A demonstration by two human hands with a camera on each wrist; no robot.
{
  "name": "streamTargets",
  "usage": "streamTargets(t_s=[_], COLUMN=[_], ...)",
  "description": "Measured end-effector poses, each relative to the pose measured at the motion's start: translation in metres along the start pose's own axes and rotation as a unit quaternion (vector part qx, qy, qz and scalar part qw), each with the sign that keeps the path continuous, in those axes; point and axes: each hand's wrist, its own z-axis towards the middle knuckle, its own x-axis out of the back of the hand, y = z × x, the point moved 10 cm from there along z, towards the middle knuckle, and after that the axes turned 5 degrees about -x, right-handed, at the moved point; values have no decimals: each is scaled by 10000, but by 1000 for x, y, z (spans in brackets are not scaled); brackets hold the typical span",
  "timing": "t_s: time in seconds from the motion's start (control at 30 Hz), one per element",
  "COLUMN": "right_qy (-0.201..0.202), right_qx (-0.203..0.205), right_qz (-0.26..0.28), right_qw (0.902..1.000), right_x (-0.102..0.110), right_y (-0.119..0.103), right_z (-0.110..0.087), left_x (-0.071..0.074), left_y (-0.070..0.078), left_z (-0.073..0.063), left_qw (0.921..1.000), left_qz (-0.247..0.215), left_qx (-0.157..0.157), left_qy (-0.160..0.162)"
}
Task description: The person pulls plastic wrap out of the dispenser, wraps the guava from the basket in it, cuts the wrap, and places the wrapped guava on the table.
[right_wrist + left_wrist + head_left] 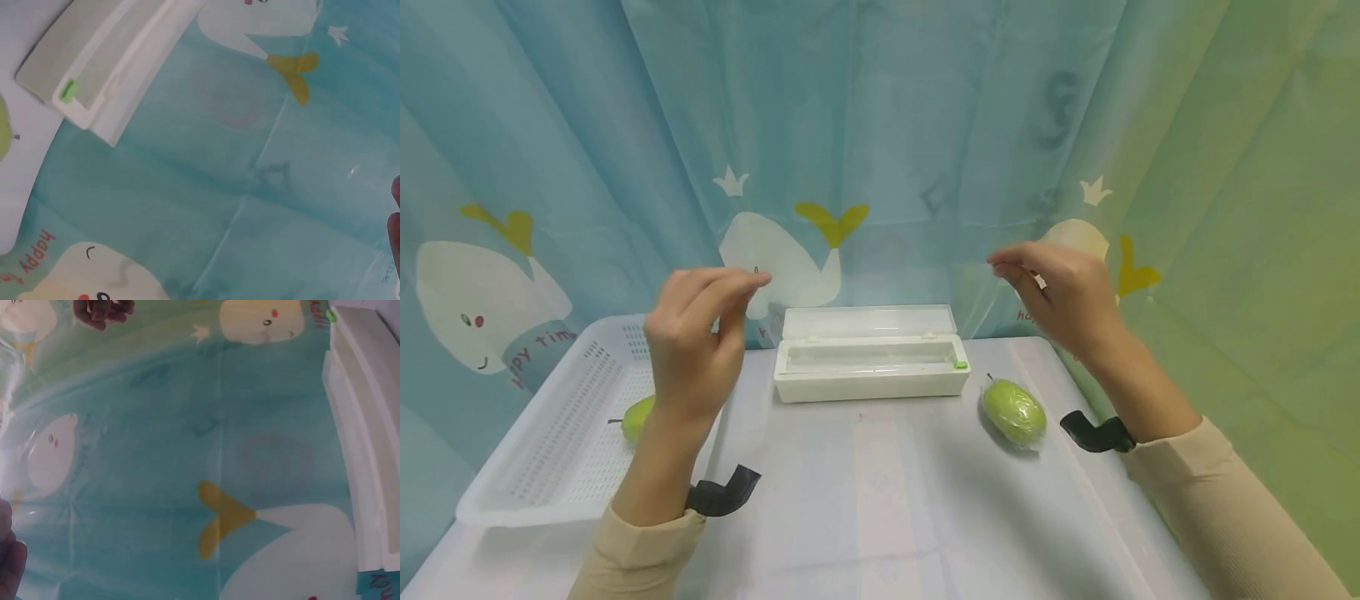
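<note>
Both hands are raised above the table, fingers bent toward their thumbs. Between them spans a sheet of clear cling film, barely visible apart from faint edges and glints. My left hand pinches its left side and my right hand its right side. Behind and below the sheet stands a white cling film dispenser, lid tipped back, with a green slider at its right end. A green pear wrapped in film lies on the table below my right hand. Only fingertips show in the right wrist view.
A white perforated basket sits at the left, with another green pear inside, partly hidden by my left forearm. A blue and green curtain with whale prints hangs behind the table.
</note>
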Motion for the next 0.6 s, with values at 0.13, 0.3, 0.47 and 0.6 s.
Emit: streamTargets(t_s=[0.13,0.3,0.47,0.6], right_qy=[78,156,331,338], right_qx=[129,183,235,243], right_qz=[111,203,466,918], right_qw=[9998,9995,9981,9949], right_x=[3,10,16,17], right_y=[-10,-22,-39,-56], right_z=[-8,-22,-38,-51], left_x=[6,16,26,36], left_y=[7,18,25,24], left_z=[-4,-8,-16,-24], left_qw=[10000,9997,9995,9998], left_qz=[36,56,-18,-70], left_qx=[-32,-104,-181,-122], left_qy=[56,194,272,166])
